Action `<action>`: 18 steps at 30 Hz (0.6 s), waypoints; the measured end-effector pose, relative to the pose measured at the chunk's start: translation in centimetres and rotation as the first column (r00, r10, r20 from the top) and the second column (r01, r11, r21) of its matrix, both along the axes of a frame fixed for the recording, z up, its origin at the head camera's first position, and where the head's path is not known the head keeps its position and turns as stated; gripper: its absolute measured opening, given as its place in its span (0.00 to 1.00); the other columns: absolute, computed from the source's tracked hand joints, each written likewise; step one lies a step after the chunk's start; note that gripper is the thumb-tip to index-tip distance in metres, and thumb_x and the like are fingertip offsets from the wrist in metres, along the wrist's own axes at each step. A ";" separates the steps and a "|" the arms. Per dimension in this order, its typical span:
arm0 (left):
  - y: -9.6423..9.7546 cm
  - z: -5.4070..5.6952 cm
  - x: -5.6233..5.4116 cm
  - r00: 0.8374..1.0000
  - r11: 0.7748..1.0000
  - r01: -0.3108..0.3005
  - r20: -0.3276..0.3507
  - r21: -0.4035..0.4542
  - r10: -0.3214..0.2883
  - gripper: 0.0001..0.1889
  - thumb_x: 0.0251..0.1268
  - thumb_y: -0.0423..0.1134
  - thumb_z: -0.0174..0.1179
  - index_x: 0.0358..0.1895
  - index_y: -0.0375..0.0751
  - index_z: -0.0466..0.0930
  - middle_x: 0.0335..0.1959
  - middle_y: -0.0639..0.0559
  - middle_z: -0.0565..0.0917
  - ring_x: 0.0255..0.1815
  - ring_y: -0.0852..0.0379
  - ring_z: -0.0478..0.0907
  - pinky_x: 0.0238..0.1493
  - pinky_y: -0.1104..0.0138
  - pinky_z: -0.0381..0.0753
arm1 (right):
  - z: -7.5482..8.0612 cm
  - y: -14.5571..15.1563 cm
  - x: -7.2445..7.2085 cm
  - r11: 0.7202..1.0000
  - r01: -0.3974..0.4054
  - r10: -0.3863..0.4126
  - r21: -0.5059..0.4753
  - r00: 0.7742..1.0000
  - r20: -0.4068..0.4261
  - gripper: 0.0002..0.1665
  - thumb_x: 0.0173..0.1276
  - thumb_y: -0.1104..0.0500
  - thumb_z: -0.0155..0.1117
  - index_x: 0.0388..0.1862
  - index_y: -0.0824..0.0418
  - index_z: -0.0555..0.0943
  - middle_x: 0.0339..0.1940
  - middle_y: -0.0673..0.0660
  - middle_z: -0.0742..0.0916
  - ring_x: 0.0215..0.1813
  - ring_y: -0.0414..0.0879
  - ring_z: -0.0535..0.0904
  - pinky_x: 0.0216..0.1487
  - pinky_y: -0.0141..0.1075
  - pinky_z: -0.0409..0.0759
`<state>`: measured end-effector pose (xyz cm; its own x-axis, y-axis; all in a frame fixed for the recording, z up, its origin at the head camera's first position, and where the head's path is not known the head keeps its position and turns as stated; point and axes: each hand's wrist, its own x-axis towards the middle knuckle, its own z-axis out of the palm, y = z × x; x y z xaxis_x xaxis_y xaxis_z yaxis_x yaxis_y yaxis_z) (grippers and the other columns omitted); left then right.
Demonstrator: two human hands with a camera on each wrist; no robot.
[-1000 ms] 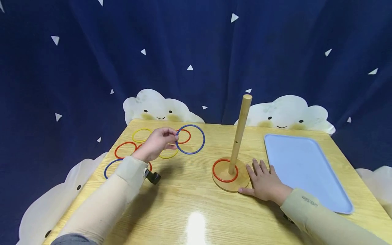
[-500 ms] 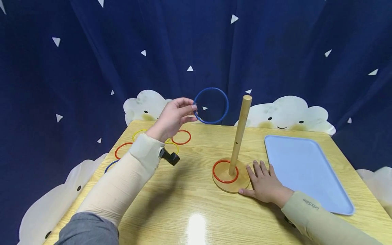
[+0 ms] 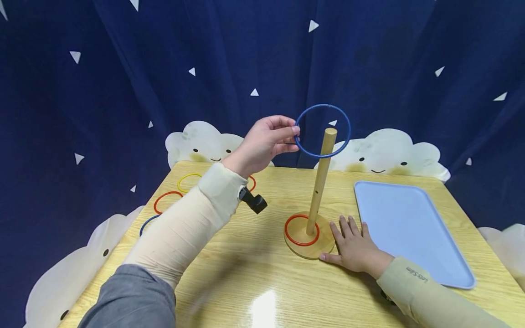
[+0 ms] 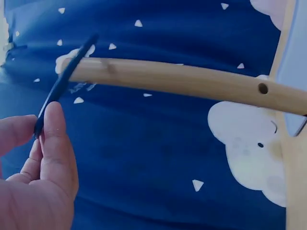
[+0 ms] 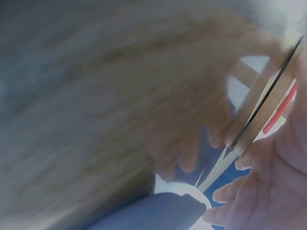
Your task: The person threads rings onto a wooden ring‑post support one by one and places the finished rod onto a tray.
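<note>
My left hand [image 3: 268, 139] pinches a thin blue ring [image 3: 324, 105] by its left side, up at the top of a wooden post [image 3: 317, 196]. In the head view the post's tip appears inside the ring's outline, and the ring's near edge crosses in front. From the left wrist, the blue ring [image 4: 62, 81] shows nearly edge-on by the post's end; whether the post passes through it I cannot tell. Around the post's foot a red ring [image 3: 302, 244] lies on the round wooden base [image 3: 326, 246]. My right hand [image 3: 354, 248], fingers spread, rests at the base's right edge.
A pale blue tray [image 3: 406, 218] lies on the table [image 3: 229, 273] at the right. Toward the left lie a yellow ring [image 3: 178, 184], a red ring [image 3: 156, 202] and a blue one [image 3: 147, 222], partly hidden by my left arm. A dark blue curtain [image 3: 229, 41] hangs behind.
My left hand has lifted the blue ring from low over the left of the table and carried it up and right to the post's top. The right hand stays in place.
</note>
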<state>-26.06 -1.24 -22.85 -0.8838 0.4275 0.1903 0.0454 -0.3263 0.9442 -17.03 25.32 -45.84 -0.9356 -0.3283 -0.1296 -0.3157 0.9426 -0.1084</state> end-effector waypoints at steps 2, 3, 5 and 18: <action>0.5 -0.5 -0.2 1.000 1.000 0.003 0.019 -0.020 -0.003 0.07 0.74 0.21 0.55 0.38 0.34 0.77 0.33 0.46 0.80 0.29 0.56 0.78 0.35 0.69 0.86 | 0.0 0.0 0.0 1.000 0.003 -0.003 0.000 1.000 0.005 0.64 0.67 0.20 0.53 0.80 0.69 0.60 0.79 0.79 0.57 0.79 0.77 0.47 0.71 0.77 0.42; 0.7 -0.8 -0.3 1.000 0.999 0.004 0.029 -0.032 -0.003 0.07 0.74 0.21 0.55 0.38 0.34 0.77 0.33 0.46 0.80 0.29 0.56 0.78 0.35 0.69 0.86 | 0.0 0.0 0.0 1.000 0.002 -0.002 0.000 1.000 0.003 0.64 0.67 0.20 0.53 0.80 0.69 0.60 0.79 0.79 0.57 0.79 0.78 0.47 0.71 0.77 0.43; 0.8 -1.7 -0.5 0.999 0.999 0.004 0.051 -0.053 -0.001 0.06 0.74 0.21 0.55 0.38 0.33 0.77 0.33 0.46 0.79 0.28 0.56 0.78 0.35 0.69 0.85 | -0.1 0.0 0.0 1.000 0.002 -0.002 -0.003 1.000 0.000 0.65 0.66 0.19 0.53 0.80 0.70 0.60 0.79 0.79 0.57 0.79 0.78 0.47 0.71 0.77 0.43; 0.8 -9.6 -1.7 0.984 0.979 0.042 0.177 -0.202 -0.006 0.02 0.75 0.22 0.54 0.43 0.26 0.77 0.33 0.48 0.80 0.30 0.58 0.80 0.41 0.66 0.87 | -0.3 0.1 -0.2 1.000 0.002 -0.002 0.025 1.000 -0.024 0.65 0.66 0.19 0.52 0.80 0.69 0.61 0.78 0.80 0.58 0.78 0.78 0.49 0.70 0.78 0.45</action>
